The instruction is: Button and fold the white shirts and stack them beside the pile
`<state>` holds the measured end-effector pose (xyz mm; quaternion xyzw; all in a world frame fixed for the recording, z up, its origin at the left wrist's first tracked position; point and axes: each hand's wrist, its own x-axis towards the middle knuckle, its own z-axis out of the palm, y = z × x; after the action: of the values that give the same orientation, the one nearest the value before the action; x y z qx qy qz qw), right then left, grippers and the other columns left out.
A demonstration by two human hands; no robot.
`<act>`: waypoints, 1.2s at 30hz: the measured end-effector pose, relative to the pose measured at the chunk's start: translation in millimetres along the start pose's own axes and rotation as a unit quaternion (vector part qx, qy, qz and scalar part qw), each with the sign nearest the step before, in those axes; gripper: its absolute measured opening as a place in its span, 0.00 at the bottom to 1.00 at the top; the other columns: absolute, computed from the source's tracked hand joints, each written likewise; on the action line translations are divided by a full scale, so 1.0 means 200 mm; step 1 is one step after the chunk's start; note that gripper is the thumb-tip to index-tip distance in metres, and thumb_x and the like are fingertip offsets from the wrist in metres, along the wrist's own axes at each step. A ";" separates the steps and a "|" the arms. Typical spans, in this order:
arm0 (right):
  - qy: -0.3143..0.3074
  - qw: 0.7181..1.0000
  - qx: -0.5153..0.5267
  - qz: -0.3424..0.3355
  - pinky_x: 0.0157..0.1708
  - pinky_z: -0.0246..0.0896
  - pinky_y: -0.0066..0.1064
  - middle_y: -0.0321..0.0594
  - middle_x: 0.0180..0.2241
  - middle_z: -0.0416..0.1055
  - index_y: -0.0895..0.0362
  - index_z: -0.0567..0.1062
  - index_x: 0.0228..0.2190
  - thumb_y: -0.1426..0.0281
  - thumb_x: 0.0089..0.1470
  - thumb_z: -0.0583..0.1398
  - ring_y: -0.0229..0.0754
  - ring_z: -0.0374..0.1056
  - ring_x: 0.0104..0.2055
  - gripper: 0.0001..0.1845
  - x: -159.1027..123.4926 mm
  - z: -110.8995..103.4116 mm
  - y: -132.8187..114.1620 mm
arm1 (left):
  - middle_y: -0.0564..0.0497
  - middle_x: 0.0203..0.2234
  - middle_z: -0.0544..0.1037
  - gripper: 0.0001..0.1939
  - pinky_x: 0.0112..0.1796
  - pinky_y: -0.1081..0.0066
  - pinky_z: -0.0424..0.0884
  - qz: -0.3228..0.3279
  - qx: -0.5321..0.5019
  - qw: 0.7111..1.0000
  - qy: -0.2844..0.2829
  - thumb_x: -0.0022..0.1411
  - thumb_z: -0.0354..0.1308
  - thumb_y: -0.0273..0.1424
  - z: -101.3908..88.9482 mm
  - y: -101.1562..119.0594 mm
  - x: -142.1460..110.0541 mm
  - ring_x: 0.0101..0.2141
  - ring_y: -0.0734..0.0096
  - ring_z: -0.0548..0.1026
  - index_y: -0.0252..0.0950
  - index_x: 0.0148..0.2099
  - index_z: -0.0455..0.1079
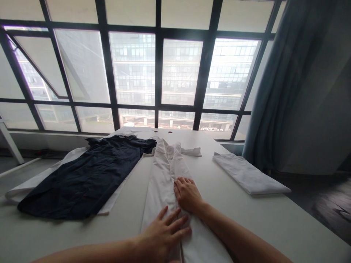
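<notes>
A long white shirt [166, 182], folded lengthwise, lies down the middle of the white table [241, 226], with a flap of white cloth [192, 152] sticking out near its far end. My left hand [164, 233] rests flat on the shirt's near part, fingers spread. Further along, my right hand [188, 193] presses palm-down on the same shirt, along its central fold. Neither hand grips the cloth.
A dark navy garment [82, 179] lies left of the shirt over a white cloth [33, 188] that hangs past the table's left edge. A folded white garment [248, 174] sits on the right. A blue-grey curtain [274, 91] and a large window [159, 73] stand beyond the table.
</notes>
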<state>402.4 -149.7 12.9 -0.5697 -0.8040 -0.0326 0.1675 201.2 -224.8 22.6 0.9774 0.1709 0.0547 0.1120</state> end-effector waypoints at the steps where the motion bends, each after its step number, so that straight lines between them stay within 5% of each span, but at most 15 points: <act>1: -0.005 1.000 0.008 -0.003 0.63 0.48 0.44 0.50 0.55 0.72 0.58 0.75 0.52 0.68 0.67 0.51 0.50 0.63 0.59 0.19 0.01 0.00 0.02 | 0.42 0.70 0.57 0.40 0.65 0.38 0.50 0.012 -0.001 1.000 0.005 0.66 0.51 0.56 0.00 -0.01 0.00 0.69 0.41 0.52 0.43 0.73 0.53; 7: -0.045 0.999 0.022 0.007 0.67 0.40 0.50 0.49 0.63 0.65 0.57 0.71 0.58 0.64 0.68 0.50 0.51 0.57 0.66 0.23 0.06 0.01 0.15 | 0.47 0.60 0.74 0.25 0.63 0.63 0.63 0.033 -0.095 0.992 0.079 0.71 0.52 0.46 -0.09 -0.20 0.06 0.60 0.61 0.72 0.42 0.64 0.69; 12: -0.050 0.997 0.049 0.035 0.67 0.42 0.46 0.49 0.65 0.62 0.58 0.70 0.60 0.65 0.68 0.49 0.50 0.56 0.67 0.24 0.08 0.05 0.18 | 0.43 0.69 0.58 0.33 0.67 0.50 0.51 -0.038 -0.024 0.997 0.061 0.69 0.53 0.49 -0.07 -0.37 0.07 0.69 0.50 0.56 0.40 0.70 0.61; 16: -0.047 0.996 0.058 0.044 0.67 0.44 0.44 0.48 0.65 0.62 0.59 0.71 0.59 0.66 0.67 0.49 0.49 0.58 0.66 0.24 0.09 0.07 0.18 | 0.45 0.69 0.60 0.32 0.67 0.54 0.54 -0.037 0.013 0.998 0.054 0.71 0.49 0.49 -0.02 -0.45 0.12 0.68 0.55 0.58 0.43 0.71 0.58; 22: -0.059 0.996 0.044 0.053 0.68 0.40 0.45 0.48 0.67 0.59 0.58 0.67 0.63 0.65 0.68 0.48 0.48 0.53 0.69 0.26 0.07 0.06 0.15 | 0.42 0.71 0.55 0.28 0.67 0.51 0.49 -0.113 0.060 0.991 0.037 0.76 0.39 0.40 -0.06 -0.70 0.38 0.70 0.57 0.50 0.36 0.72 0.54; 27: -0.084 0.996 0.018 0.006 0.70 0.29 0.53 0.51 0.70 0.51 0.62 0.61 0.67 0.58 0.69 0.48 0.51 0.42 0.73 0.32 0.05 0.03 0.14 | 0.41 0.71 0.53 0.28 0.68 0.51 0.46 -0.154 0.046 0.986 0.047 0.76 0.40 0.40 -0.10 -0.88 0.58 0.71 0.58 0.47 0.35 0.72 0.55; 33: -0.113 0.993 0.027 -0.017 0.69 0.37 0.53 0.52 0.70 0.50 0.63 0.58 0.68 0.57 0.69 0.47 0.53 0.45 0.72 0.34 0.02 -0.03 0.10 | 0.40 0.72 0.51 0.29 0.68 0.54 0.44 -0.170 0.059 0.982 0.047 0.76 0.41 0.39 -0.09 -0.91 0.60 0.71 0.58 0.46 0.32 0.73 0.54; 36: -0.106 0.993 0.019 -0.038 0.65 0.48 0.50 0.56 0.66 0.60 0.64 0.65 0.64 0.57 0.67 0.51 0.56 0.55 0.67 0.32 0.00 -0.10 0.05 | 0.40 0.72 0.52 0.29 0.68 0.53 0.45 -0.173 0.063 0.982 0.031 0.75 0.41 0.39 -0.08 -0.86 0.55 0.71 0.58 0.47 0.34 0.73 0.54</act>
<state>415.9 -151.1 29.5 -0.5352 -0.8390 0.0368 0.0911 247.0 -25.8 4.4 0.9359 0.3442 0.0535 0.0531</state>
